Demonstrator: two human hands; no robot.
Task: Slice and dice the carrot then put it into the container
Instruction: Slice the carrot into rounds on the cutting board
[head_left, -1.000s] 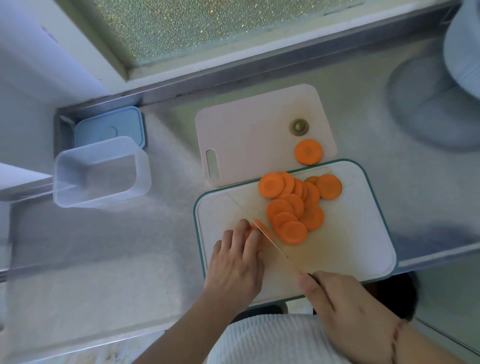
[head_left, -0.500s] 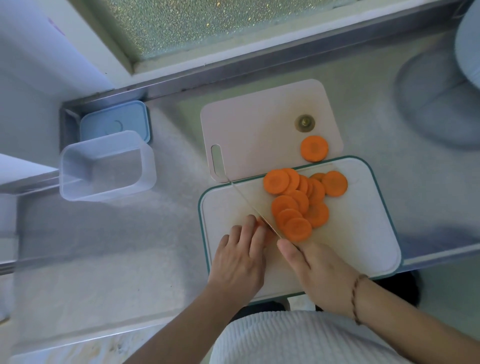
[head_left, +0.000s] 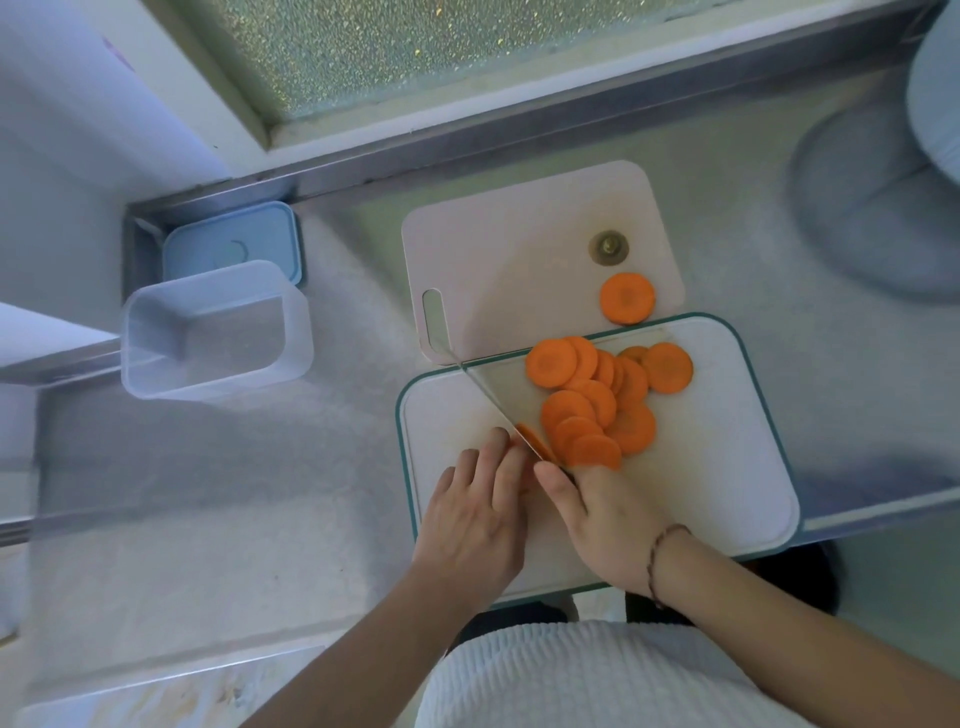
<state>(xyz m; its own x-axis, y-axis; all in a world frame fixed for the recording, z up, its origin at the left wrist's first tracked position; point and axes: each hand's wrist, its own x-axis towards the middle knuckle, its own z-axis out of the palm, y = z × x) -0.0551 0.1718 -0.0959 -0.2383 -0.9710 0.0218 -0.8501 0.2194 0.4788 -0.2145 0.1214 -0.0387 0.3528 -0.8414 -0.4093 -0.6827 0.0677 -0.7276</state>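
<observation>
Several round orange carrot slices (head_left: 597, 400) lie piled on a white cutting board with a teal rim (head_left: 717, 467). My left hand (head_left: 480, 512) holds a small carrot piece (head_left: 532, 441) against the board with its fingertips. My right hand (head_left: 605, 512) grips a knife whose blade (head_left: 483, 387) runs up and to the left, edge down on that piece. The handle is hidden under my hand. An empty clear plastic container (head_left: 213, 332) stands to the left on the counter.
A pink cutting board (head_left: 519, 249) lies behind the white one, with a carrot slice (head_left: 627, 298) and the carrot's stem end (head_left: 609, 246) on it. A blue lid (head_left: 234, 244) sits behind the container. A pale round object (head_left: 878, 192) occupies the far right.
My right hand has pushed the knife forward and up-left along the carrot piece, so the blade tip now reaches the pink board. My left hand stays on the piece.
</observation>
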